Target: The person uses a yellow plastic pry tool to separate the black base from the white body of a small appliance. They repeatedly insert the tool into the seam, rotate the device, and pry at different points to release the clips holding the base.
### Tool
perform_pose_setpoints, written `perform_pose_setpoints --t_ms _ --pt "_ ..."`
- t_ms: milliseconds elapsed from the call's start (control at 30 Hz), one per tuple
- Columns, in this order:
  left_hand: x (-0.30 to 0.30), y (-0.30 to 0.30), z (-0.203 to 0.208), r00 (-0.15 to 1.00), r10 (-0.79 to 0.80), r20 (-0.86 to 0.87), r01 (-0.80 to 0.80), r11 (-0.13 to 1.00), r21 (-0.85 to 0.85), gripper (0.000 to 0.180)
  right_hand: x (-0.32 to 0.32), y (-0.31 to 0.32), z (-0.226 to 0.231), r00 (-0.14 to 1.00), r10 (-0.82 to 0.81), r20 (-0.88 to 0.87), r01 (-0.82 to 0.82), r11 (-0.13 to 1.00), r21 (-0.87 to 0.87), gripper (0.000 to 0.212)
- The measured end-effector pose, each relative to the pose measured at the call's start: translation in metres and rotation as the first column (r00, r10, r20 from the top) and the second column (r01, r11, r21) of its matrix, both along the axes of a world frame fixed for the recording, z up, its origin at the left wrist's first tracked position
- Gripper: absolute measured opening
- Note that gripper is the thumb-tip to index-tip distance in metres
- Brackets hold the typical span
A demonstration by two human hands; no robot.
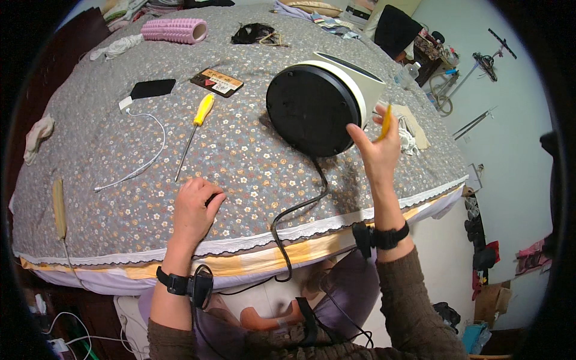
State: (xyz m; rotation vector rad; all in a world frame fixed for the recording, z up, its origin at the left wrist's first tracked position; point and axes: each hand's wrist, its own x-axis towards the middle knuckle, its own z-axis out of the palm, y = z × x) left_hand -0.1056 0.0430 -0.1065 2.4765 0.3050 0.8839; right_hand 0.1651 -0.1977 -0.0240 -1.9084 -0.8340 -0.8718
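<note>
Two bare hands are over the flowered bed [252, 174], both inside its near edge. The left hand [198, 207] rests close to that edge with fingers curled and thumb a little apart; a dark patch shows between them, and I cannot tell whether something is held. A black cord [300, 204] crosses the near edge between the hands. A long tan object [59, 207] lies near the near left corner.

Just beyond the left hand, a yellow-handled screwdriver [204, 111] points its tip back toward it. A wide stretch of flowered fabric shows between the screwdriver and the white appliance [354, 78], which lies tipped right of the middle, its round black base [312, 111] facing the near edge. The right hand [381, 150] has its thumb spread from the fingers, the thumb tip at the base's rim; a yellow piece [386, 122] lies along the fingers, how firmly gripped I cannot tell.

Farther left are a white cable [162, 141], a black phone [153, 88] and a printed flat item [217, 82]. Near the right edge stands a clear bottle [408, 74], contents indistinct. Toward the far left corner lies a hollow pink roller [174, 30].
</note>
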Motion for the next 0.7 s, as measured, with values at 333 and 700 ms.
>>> perform_pose_setpoints --t_ms 333,700 --pt "0.003 0.001 -0.003 0.99 0.044 0.134 -0.036 0.998 -0.059 0.011 0.031 0.007 0.047 0.829 0.311 -0.465 -0.461 0.85 -0.253 0.073" --pt "0.005 0.001 -0.002 0.988 0.044 0.15 -0.041 0.999 -0.026 0.008 0.01 -0.028 0.04 0.678 0.366 -0.637 -0.615 0.758 -0.219 0.077"
